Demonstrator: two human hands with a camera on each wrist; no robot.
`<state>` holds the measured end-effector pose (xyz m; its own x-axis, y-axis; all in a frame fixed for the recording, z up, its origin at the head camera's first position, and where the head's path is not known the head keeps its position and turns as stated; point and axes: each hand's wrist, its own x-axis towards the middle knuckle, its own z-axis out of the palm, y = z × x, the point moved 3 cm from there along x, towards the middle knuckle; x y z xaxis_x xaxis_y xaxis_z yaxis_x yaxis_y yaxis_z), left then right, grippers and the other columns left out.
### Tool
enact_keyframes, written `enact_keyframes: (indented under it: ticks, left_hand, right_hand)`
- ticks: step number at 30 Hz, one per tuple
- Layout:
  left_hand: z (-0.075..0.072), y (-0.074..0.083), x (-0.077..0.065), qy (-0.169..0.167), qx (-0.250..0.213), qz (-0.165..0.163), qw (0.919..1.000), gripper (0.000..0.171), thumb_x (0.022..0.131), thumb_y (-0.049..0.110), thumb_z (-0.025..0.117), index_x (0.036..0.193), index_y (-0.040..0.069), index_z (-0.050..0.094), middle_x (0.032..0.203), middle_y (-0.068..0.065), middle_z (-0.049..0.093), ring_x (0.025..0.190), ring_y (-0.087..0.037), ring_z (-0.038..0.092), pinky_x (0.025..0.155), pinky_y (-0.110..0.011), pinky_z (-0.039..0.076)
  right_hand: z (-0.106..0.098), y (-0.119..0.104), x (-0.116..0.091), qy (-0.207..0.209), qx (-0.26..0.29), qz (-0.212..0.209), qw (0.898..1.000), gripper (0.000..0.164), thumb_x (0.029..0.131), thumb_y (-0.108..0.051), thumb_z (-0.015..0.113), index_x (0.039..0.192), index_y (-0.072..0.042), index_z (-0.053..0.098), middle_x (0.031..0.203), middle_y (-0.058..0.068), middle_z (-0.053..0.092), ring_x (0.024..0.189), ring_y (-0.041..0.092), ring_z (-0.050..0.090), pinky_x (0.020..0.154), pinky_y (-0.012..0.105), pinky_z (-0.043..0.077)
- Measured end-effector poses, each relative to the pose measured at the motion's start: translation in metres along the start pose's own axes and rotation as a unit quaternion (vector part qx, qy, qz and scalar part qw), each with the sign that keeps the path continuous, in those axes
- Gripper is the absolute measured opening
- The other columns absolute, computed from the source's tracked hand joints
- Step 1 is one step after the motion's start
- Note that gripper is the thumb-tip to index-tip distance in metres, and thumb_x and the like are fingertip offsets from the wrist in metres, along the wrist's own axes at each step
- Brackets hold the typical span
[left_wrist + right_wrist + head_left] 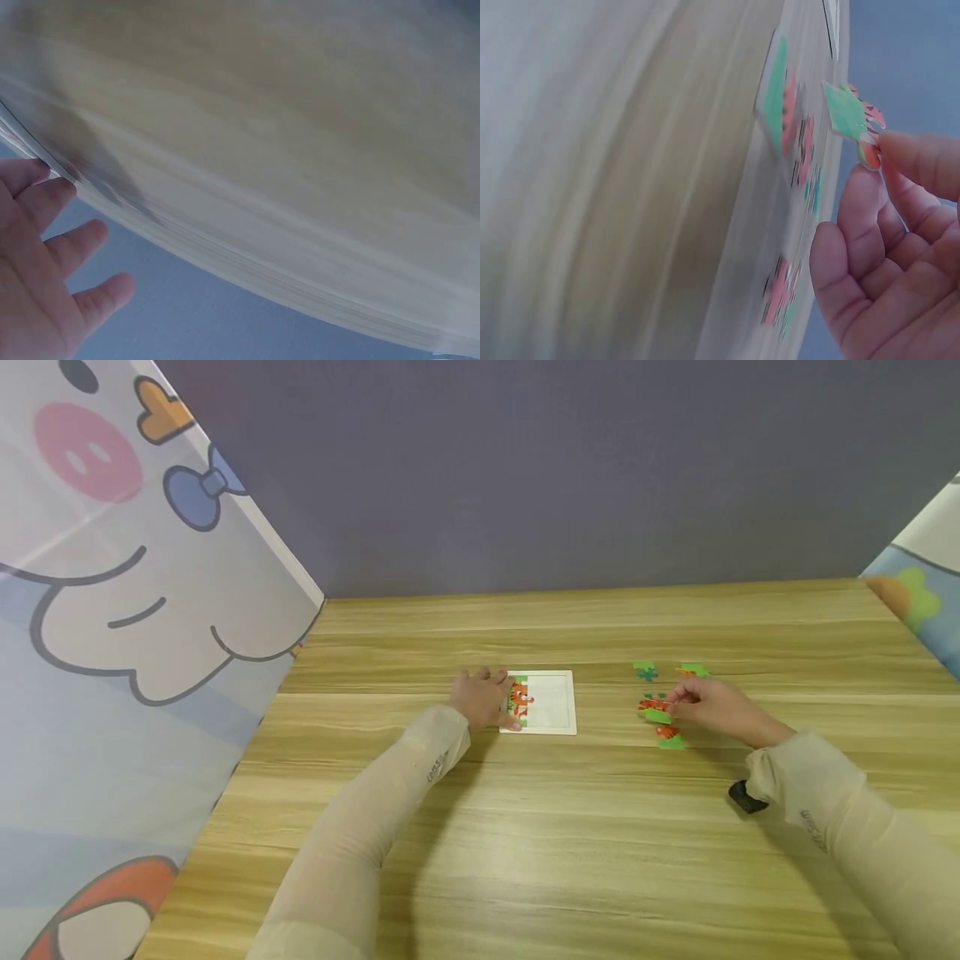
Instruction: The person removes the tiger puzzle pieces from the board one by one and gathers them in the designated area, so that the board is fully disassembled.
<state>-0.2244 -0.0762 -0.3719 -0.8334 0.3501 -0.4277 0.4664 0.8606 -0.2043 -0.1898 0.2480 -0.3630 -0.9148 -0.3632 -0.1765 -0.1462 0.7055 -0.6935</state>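
My right hand (712,706) pinches a green and orange jigsaw piece (846,112) between thumb and fingers, held up off the table in the right wrist view. Loose jigsaw pieces lie below and around it: a green and orange one (671,740) nearer me, a green and teal one (644,671) and a green and orange one (693,669) farther back. To the left, my left hand (480,697) rests with spread fingers at the left edge of a white puzzle board (555,702). An orange animal picture (520,695) fills the board's left part; its right part is bare white.
The wood-grain table (525,835) runs back to a grey wall panel (570,477). A cartoon-printed wall (112,635) stands along the left side, another printed panel (918,585) at the right. A black object (747,797) hangs at my right cuff.
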Motion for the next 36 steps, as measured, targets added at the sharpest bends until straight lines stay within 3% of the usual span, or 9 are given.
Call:
enact_keyframes:
  ticks: [7, 15, 24, 36]
  left_hand:
    - [-0.002, 0.003, 0.0, -0.003, 0.015, -0.017, 0.9997, 0.098, 0.079, 0.075, 0.044, 0.154, 0.017, 0.02, 0.158, -0.001, 0.017, 0.145, -0.027, 0.012, 0.114, -0.05, 0.017]
    - [0.001, 0.005, -0.001, -0.001, 0.024, -0.028, 0.9993, 0.103, 0.076, 0.08, 0.044, 0.154, 0.017, 0.019, 0.159, -0.002, 0.016, 0.146, -0.028, 0.008, 0.114, -0.052, 0.016]
    - [0.0, -0.002, -0.001, 0.004, -0.026, -0.025, 0.9993, 0.103, 0.078, 0.076, 0.048, 0.154, 0.015, 0.017, 0.159, -0.002, 0.014, 0.145, -0.029, 0.009, 0.113, -0.056, 0.013]
    - [-0.002, -0.003, -0.002, -0.003, -0.026, -0.029, 0.9992, 0.103, 0.077, 0.077, 0.047, 0.155, 0.017, 0.015, 0.159, -0.003, 0.014, 0.145, -0.03, 0.011, 0.113, -0.055, 0.015]
  right_hand:
    - [-0.012, 0.016, -0.018, -0.001, 0.018, 0.031, 0.999, 0.025, 0.098, -0.017, 0.053, 0.109, 0.004, 0.062, 0.097, 0.006, 0.065, 0.084, 0.013, 0.06, 0.071, 0.028, 0.051]
    - [-0.017, 0.037, -0.037, -0.026, 0.066, 0.071, 0.995, 0.029, 0.099, -0.017, 0.052, 0.112, 0.008, 0.058, 0.085, 0.003, 0.063, 0.068, 0.013, 0.053, 0.065, 0.028, 0.048]
    - [-0.026, 0.043, -0.04, -0.024, 0.049, 0.087, 0.995, 0.032, 0.097, -0.016, 0.055, 0.113, 0.012, 0.059, 0.088, 0.002, 0.065, 0.069, 0.008, 0.055, 0.064, 0.026, 0.05]
    - [-0.03, 0.05, -0.039, -0.042, 0.023, 0.097, 0.994, 0.034, 0.098, -0.012, 0.053, 0.114, 0.017, 0.056, 0.086, 0.0, 0.063, 0.067, 0.005, 0.052, 0.061, 0.024, 0.048]
